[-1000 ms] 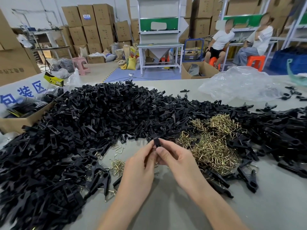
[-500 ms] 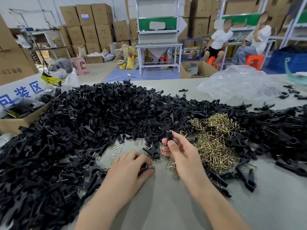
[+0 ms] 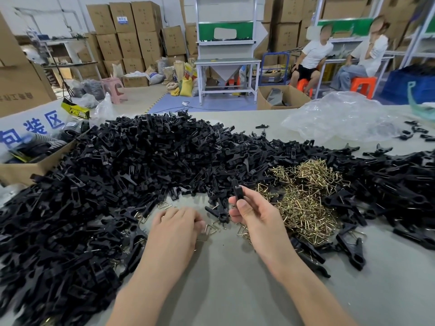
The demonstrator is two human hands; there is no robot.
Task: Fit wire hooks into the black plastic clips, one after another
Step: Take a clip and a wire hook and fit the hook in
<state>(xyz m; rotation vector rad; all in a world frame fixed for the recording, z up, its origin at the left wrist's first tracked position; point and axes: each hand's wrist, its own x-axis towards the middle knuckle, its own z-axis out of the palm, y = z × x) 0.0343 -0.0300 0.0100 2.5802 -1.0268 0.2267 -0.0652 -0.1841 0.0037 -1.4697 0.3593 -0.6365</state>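
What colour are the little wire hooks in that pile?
The wire hooks are shiny brassy gold, clearest in the head view.

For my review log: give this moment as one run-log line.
right hand: pinches black clip, raised off table | left hand: down on table, wire hooks close by, grip unclear | stage: likely fetching a hook

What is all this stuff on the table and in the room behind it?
black plastic clips: countless, black, heaped across the table
wire hooks: one pile, brass-coloured, right of centre
plastic bag: one, clear, table's far right
cardboard box: one, brown, table's left edge
stacked cartons: many, brown, back wall
seated people: two, white tops, back right
table: one, grey, under everything
left hand: one, palm down beside loose hooks, grip hidden
right hand: one, pinching a single clip
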